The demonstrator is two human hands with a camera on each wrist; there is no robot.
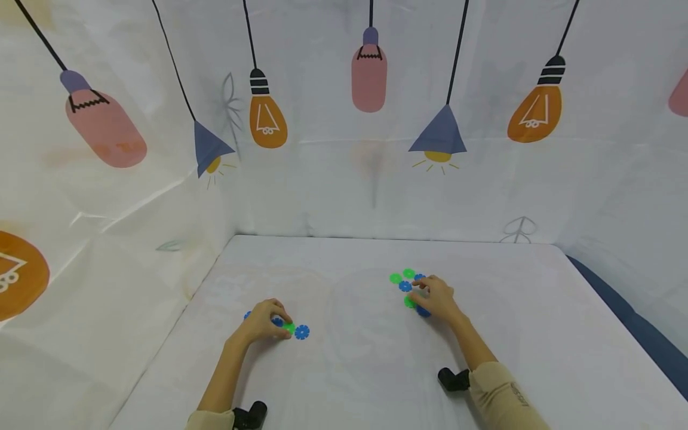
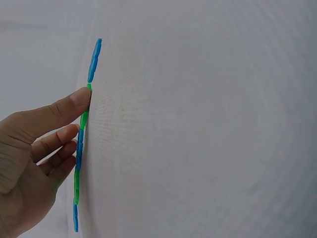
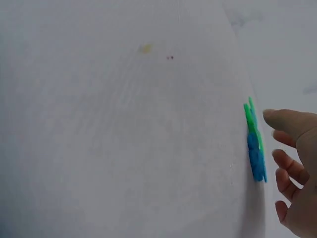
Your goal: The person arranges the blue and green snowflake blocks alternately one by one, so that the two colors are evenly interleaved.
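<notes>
My left hand (image 1: 264, 321) pinches a green notched disc (image 1: 290, 328) between thumb and forefinger. That disc belongs to a row of flat blue and green snowflake discs, with a blue disc (image 1: 302, 332) at its right end. In the left wrist view the row stands edge-on, and the thumb of the left hand (image 2: 44, 144) lies over a green part of it. My right hand (image 1: 438, 297) hovers with loosely bent fingers by a curved group of blue and green discs, including a green disc (image 1: 395, 278). The right wrist view shows a gap between this hand (image 3: 297, 163) and the blue disc (image 3: 255, 156).
Both groups lie on a white-covered tabletop (image 1: 349, 370). A white sheet printed with hanging lamps (image 1: 322, 191) rises behind it and along the left side. Black devices, one at the left wrist (image 1: 251, 414) and one at the right wrist (image 1: 452, 380), stick out beside the sleeves.
</notes>
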